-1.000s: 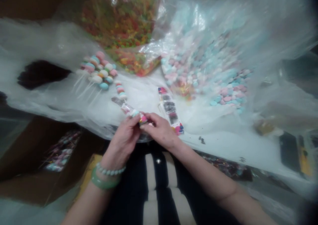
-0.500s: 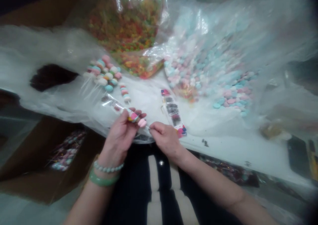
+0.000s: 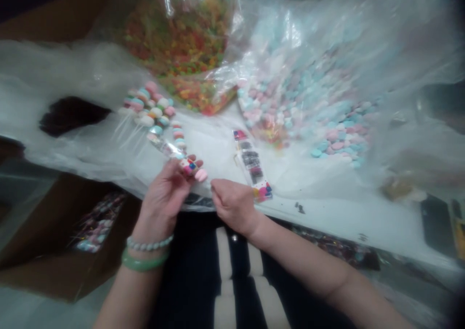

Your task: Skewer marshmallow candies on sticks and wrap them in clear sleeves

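Note:
My left hand (image 3: pixel 163 193) is closed around a clear plastic bag (image 3: pixel 170 149) with colourful printing. From the bag's near end a pink marshmallow (image 3: pixel 201 175) sticks out, the end of a candy skewer mostly inside. My right hand (image 3: pixel 234 200) pinches the skewer's pale stick just right of the marshmallow; the stick is mostly hidden by the fingers. Just beyond my left hand lies another marshmallow skewer (image 3: pixel 178 133). Behind it is a pile of marshmallow skewers (image 3: pixel 148 103), their white sticks pointing toward the left front. Flat printed bags (image 3: pixel 251 162) lie right of my hands.
At the back stand a large clear bag of orange and green gummies (image 3: pixel 178 38) and a bag of pastel marshmallows (image 3: pixel 286 82). Loose marshmallows (image 3: pixel 339 140) spill at right. A cardboard box (image 3: pixel 39 266) with packed candy sits lower left. Dark material (image 3: pixel 70 116) lies at left.
Both hands have shifted a little left, the left one more. The bag now covers more of the skewer, leaving mainly the pink end marshmallow showing.

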`<state>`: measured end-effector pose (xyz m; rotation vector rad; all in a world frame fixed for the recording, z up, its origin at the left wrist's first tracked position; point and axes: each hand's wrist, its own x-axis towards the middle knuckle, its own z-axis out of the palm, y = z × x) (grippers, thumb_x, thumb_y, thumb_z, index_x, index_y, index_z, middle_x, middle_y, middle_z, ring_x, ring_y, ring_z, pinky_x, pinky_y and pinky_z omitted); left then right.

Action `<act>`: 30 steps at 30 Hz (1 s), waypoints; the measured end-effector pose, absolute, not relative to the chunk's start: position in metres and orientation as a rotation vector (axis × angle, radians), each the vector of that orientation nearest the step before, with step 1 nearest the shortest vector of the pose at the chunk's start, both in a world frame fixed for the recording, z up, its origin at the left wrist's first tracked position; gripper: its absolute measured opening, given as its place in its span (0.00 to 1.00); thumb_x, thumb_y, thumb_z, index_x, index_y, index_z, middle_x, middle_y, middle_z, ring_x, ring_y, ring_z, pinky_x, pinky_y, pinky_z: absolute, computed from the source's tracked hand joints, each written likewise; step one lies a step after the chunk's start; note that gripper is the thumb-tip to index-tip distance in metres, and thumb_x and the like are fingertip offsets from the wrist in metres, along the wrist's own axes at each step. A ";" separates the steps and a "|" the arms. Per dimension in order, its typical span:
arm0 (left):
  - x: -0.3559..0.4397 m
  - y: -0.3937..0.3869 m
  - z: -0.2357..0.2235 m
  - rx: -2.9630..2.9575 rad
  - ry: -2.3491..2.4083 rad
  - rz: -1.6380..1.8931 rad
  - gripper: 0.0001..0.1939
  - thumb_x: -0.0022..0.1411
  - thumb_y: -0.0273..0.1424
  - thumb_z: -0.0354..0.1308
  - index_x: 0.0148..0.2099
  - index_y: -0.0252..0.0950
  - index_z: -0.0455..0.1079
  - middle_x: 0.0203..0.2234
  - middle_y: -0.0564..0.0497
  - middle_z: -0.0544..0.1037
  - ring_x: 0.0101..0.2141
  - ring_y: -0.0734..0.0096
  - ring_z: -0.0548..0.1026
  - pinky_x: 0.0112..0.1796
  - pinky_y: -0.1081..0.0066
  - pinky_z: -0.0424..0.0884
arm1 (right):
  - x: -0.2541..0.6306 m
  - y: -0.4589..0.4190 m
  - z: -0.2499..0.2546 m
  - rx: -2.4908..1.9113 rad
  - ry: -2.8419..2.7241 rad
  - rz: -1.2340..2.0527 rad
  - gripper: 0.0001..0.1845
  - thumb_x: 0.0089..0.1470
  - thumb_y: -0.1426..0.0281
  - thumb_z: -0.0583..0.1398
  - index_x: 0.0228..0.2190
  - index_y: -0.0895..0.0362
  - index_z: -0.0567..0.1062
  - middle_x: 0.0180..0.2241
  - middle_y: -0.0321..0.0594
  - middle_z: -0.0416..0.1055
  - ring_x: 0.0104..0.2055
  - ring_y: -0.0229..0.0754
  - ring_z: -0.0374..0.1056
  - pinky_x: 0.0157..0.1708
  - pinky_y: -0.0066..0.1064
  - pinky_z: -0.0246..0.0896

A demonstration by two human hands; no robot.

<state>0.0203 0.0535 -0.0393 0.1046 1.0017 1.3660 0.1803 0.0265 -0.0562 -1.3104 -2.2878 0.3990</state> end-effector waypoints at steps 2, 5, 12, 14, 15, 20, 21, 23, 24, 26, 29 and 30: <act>0.021 0.055 -0.038 0.068 1.002 1.379 0.06 0.60 0.32 0.62 0.36 0.34 0.72 0.32 0.46 0.78 0.37 0.60 0.78 0.37 0.63 0.75 | 0.181 0.026 -0.055 -1.264 -2.353 0.335 0.13 0.58 0.75 0.50 0.27 0.56 0.71 0.24 0.39 0.71 0.26 0.38 0.63 0.28 0.32 0.48; 0.028 0.057 -0.037 0.020 1.032 1.385 0.08 0.62 0.32 0.60 0.33 0.32 0.72 0.29 0.47 0.77 0.34 0.63 0.78 0.39 0.63 0.75 | 0.179 0.024 -0.054 -1.214 -2.384 0.336 0.12 0.59 0.75 0.50 0.29 0.57 0.73 0.25 0.40 0.72 0.26 0.39 0.63 0.28 0.32 0.49; 0.038 0.055 -0.044 0.002 0.880 1.325 0.15 0.62 0.40 0.60 0.31 0.32 0.70 0.26 0.49 0.75 0.31 0.67 0.76 0.42 0.62 0.75 | 0.173 0.030 -0.049 -1.286 -1.658 1.286 0.08 0.56 0.69 0.54 0.31 0.56 0.73 0.25 0.34 0.69 0.28 0.36 0.64 0.30 0.28 0.56; 0.035 0.054 -0.046 0.017 0.816 1.313 0.19 0.58 0.46 0.61 0.32 0.33 0.71 0.26 0.50 0.75 0.31 0.66 0.76 0.42 0.61 0.75 | 0.173 0.033 -0.049 -1.267 -1.286 1.718 0.07 0.52 0.65 0.57 0.29 0.55 0.72 0.19 0.29 0.61 0.20 0.33 0.56 0.21 0.25 0.49; 0.033 0.053 -0.046 0.027 0.797 1.313 0.20 0.57 0.48 0.62 0.33 0.33 0.72 0.26 0.50 0.75 0.32 0.65 0.76 0.41 0.61 0.75 | 0.173 0.034 -0.050 -1.250 -1.130 1.884 0.07 0.51 0.64 0.59 0.29 0.55 0.72 0.17 0.27 0.58 0.18 0.31 0.50 0.18 0.24 0.43; 0.038 0.047 -0.045 0.061 0.773 1.298 0.18 0.54 0.45 0.65 0.35 0.34 0.72 0.22 0.54 0.72 0.28 0.70 0.74 0.39 0.64 0.75 | 0.170 0.033 -0.052 -1.174 -1.032 1.965 0.09 0.47 0.63 0.62 0.25 0.56 0.72 0.15 0.25 0.55 0.18 0.31 0.48 0.19 0.24 0.44; 0.041 0.046 -0.045 0.065 0.747 1.299 0.17 0.54 0.44 0.66 0.34 0.34 0.72 0.20 0.55 0.69 0.26 0.72 0.72 0.38 0.67 0.75 | 0.169 0.032 -0.052 -1.175 -1.109 1.873 0.09 0.48 0.63 0.62 0.25 0.56 0.73 0.17 0.27 0.58 0.20 0.32 0.52 0.22 0.25 0.49; 0.046 0.045 -0.044 0.050 0.709 1.284 0.16 0.55 0.42 0.66 0.33 0.33 0.71 0.18 0.57 0.66 0.25 0.74 0.71 0.37 0.71 0.74 | 0.169 0.030 -0.051 -1.232 -1.311 1.619 0.08 0.51 0.65 0.60 0.25 0.55 0.73 0.22 0.31 0.66 0.26 0.35 0.61 0.30 0.27 0.57; 0.047 0.045 -0.044 0.036 0.713 1.264 0.15 0.56 0.41 0.65 0.33 0.33 0.71 0.18 0.56 0.66 0.26 0.74 0.72 0.37 0.72 0.74 | 0.169 0.029 -0.051 -1.276 -1.430 1.472 0.07 0.53 0.66 0.59 0.26 0.55 0.73 0.26 0.32 0.69 0.29 0.36 0.64 0.33 0.28 0.59; 0.046 0.046 -0.043 0.017 0.783 1.224 0.13 0.57 0.38 0.66 0.36 0.33 0.72 0.22 0.52 0.72 0.30 0.71 0.75 0.39 0.69 0.74 | 0.172 0.028 -0.052 -1.349 -1.675 1.176 0.09 0.57 0.69 0.55 0.31 0.54 0.75 0.31 0.35 0.74 0.34 0.38 0.67 0.38 0.29 0.59; 0.039 0.049 -0.042 0.033 0.894 1.271 0.13 0.56 0.36 0.66 0.39 0.33 0.72 0.32 0.46 0.77 0.36 0.65 0.77 0.41 0.65 0.74 | 0.176 0.026 -0.054 -1.397 -1.977 0.826 0.12 0.59 0.72 0.51 0.35 0.55 0.75 0.31 0.39 0.76 0.33 0.39 0.69 0.36 0.29 0.58; 0.037 0.050 -0.043 0.040 0.908 1.304 0.13 0.56 0.36 0.66 0.39 0.33 0.72 0.33 0.46 0.77 0.36 0.64 0.77 0.40 0.64 0.75 | 0.177 0.025 -0.055 -1.404 -2.050 0.739 0.12 0.59 0.73 0.51 0.33 0.56 0.75 0.30 0.39 0.76 0.32 0.39 0.69 0.34 0.29 0.57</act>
